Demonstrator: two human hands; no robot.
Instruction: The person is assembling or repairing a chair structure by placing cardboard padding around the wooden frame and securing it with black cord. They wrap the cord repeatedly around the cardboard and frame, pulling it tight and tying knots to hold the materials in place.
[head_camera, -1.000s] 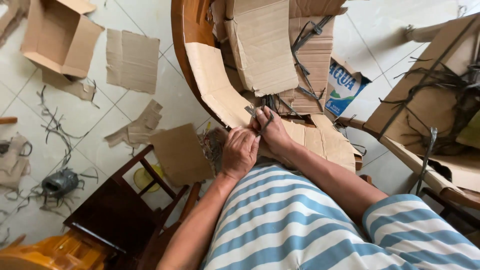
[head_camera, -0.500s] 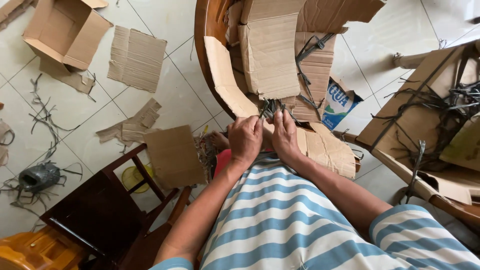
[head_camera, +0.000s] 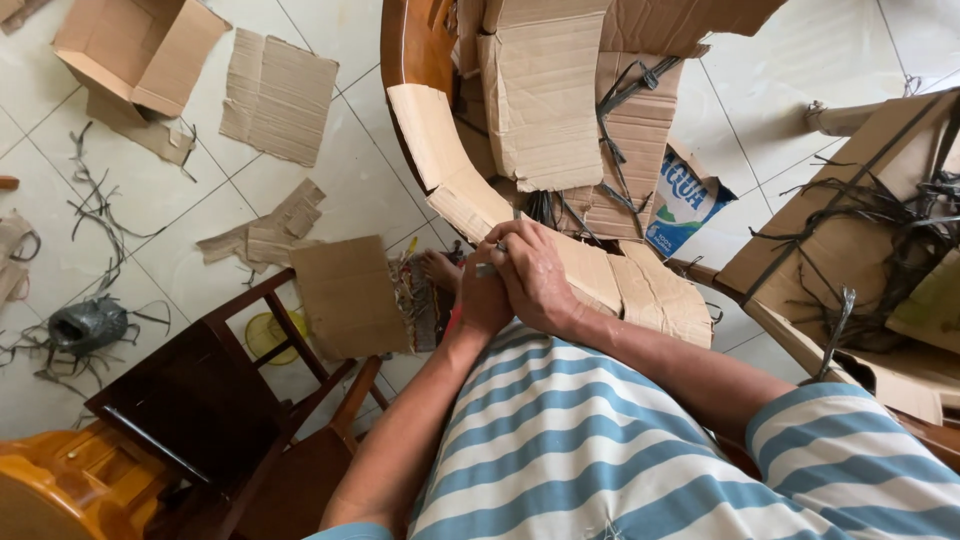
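My left hand (head_camera: 478, 302) and my right hand (head_camera: 537, 277) are pressed together just in front of my striped shirt. Both close around a small grey object (head_camera: 487, 269) that shows between the fingers; what it is stays unclear. The right hand lies partly over the left. Just beyond the fingertips a bunch of dark plastic straps (head_camera: 556, 210) pokes out from under a long bent cardboard strip (head_camera: 440, 160). That strip rests on a pile of cardboard sheets (head_camera: 545, 100) stacked against a round wooden rim (head_camera: 403, 60).
A dark wooden chair (head_camera: 200, 390) and an orange plastic thing (head_camera: 60, 490) stand at lower left. Cardboard scraps (head_camera: 280, 95), an open box (head_camera: 135, 50) and loose straps (head_camera: 95, 200) litter the tiled floor. At right lies more strap-covered cardboard (head_camera: 860, 240), with a blue-and-white carton (head_camera: 680, 205) nearby.
My hands have stayed joined and drawn slightly back from the straps toward my body. The view has tilted, so the floor items sit differently in frame.
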